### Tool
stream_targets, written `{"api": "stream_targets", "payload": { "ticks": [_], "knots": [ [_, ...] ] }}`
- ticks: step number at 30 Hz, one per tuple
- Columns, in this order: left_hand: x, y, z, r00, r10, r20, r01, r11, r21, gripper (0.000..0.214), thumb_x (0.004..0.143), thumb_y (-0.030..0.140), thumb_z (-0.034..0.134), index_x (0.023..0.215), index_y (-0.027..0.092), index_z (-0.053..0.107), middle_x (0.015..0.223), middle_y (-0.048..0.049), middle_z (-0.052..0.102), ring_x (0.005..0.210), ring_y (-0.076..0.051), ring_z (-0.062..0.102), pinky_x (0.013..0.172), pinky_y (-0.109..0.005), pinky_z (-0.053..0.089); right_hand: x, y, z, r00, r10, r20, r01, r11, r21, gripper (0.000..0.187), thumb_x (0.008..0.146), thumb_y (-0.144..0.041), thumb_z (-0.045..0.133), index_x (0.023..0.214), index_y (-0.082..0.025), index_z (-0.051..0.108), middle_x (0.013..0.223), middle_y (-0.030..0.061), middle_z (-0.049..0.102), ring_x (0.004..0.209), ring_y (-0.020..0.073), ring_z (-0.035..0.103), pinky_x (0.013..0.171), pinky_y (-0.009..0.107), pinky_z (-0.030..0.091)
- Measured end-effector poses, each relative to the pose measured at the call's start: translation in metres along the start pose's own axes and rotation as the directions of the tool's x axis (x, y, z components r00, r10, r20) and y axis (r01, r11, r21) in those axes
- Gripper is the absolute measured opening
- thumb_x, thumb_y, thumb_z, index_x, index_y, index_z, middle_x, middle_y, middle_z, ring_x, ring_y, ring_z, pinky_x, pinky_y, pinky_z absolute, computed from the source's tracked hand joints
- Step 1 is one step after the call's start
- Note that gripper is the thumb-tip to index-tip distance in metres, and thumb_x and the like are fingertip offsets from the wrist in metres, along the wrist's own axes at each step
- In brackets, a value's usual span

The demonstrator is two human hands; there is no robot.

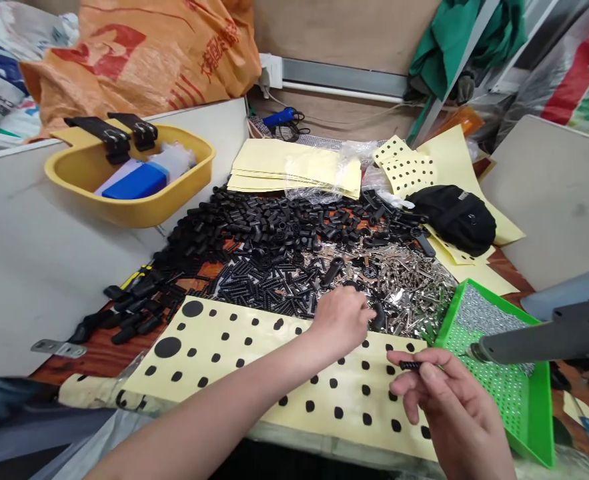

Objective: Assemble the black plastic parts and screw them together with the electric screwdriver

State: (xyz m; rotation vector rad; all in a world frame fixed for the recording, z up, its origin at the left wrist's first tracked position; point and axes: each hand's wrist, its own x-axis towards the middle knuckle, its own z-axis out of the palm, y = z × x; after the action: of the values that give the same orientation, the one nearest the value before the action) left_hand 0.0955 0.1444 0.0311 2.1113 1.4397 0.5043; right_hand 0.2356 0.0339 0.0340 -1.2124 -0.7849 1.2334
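My left hand (341, 321) reaches over the near side of the parts heap, fingers curled. Beside its fingertips lies a curved black plastic part (378, 316); whether they grip anything is hidden. In front of me, my right hand (457, 403) pinches a short black ribbed pin (410, 365) between thumb and fingers. Under both hands lies a yellow sheet (294, 383) with rows of black spots. Beyond it are loose black ribbed pins (261, 283), flat silvery metal pieces (414, 283) and a mound of black plastic fittings (264, 223).
A green tray (541, 427) with small metal bits sits at right, a grey power driver (534, 340) above it. A yellow bin (129, 213) hangs on the left partition. Stacked yellow sheets (264, 163) and a black cloth item (457, 220) lie at the back.
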Motion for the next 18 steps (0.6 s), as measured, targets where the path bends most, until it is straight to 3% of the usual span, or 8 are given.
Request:
{"api": "stream_targets", "payload": {
  "ticks": [4, 8, 12, 18],
  "knots": [
    [0.040, 0.028, 0.026, 0.998, -0.055, 0.012, 0.055, 0.998, 0.043, 0.026, 0.076, 0.036, 0.067, 0.070, 0.010, 0.070, 0.083, -0.0192, 0.070, 0.088, -0.035, 0.066, 0.076, -0.043, 0.050, 0.004, 0.002, -0.011, 0.997, -0.071, 0.044, 0.070, 0.997, 0.021, 0.013, 0.082, -0.032, 0.066, 0.085, -0.019, 0.065, 0.086, 0.0108, 0.073, 0.059, 0.0159, 0.065, 0.049, 0.025, 0.052],
    [0.046, 0.029, 0.035, 0.995, -0.099, 0.001, 0.099, 0.995, 0.007, 0.017, 0.072, 0.027, 0.068, 0.064, 0.012, 0.066, 0.077, -0.0176, 0.069, 0.083, -0.034, 0.066, 0.074, -0.042, 0.049, 0.010, 0.009, -0.016, 0.998, -0.052, -0.047, 0.055, 0.996, 0.069, 0.019, 0.076, -0.032, 0.073, 0.088, -0.019, 0.067, 0.076, 0.0069, 0.071, 0.055, 0.0140, 0.064, 0.044, 0.021, 0.049],
    [0.045, 0.013, 0.030, 0.988, -0.151, -0.040, 0.145, 0.981, -0.128, 0.011, 0.070, 0.026, 0.065, 0.065, 0.017, 0.061, 0.065, -0.0065, 0.064, 0.069, -0.024, 0.063, 0.065, -0.035, 0.048, 0.016, 0.013, -0.019, 0.998, 0.009, -0.068, -0.002, 0.995, 0.100, 0.031, 0.070, -0.035, 0.078, 0.093, -0.017, 0.069, 0.075, 0.0062, 0.071, 0.054, 0.0138, 0.064, 0.049, 0.024, 0.053],
    [0.018, -0.003, 0.002, 0.978, -0.184, -0.098, 0.133, 0.912, -0.389, 0.011, 0.081, 0.022, 0.050, 0.091, 0.018, 0.054, 0.066, 0.0025, 0.058, 0.057, -0.012, 0.056, 0.053, -0.024, 0.045, 0.018, 0.015, -0.017, 1.000, 0.007, -0.028, -0.005, 0.997, 0.083, 0.025, 0.073, -0.034, 0.075, 0.089, -0.016, 0.067, 0.081, 0.0088, 0.074, 0.059, 0.0154, 0.067, 0.050, 0.023, 0.054]
  ]
}}
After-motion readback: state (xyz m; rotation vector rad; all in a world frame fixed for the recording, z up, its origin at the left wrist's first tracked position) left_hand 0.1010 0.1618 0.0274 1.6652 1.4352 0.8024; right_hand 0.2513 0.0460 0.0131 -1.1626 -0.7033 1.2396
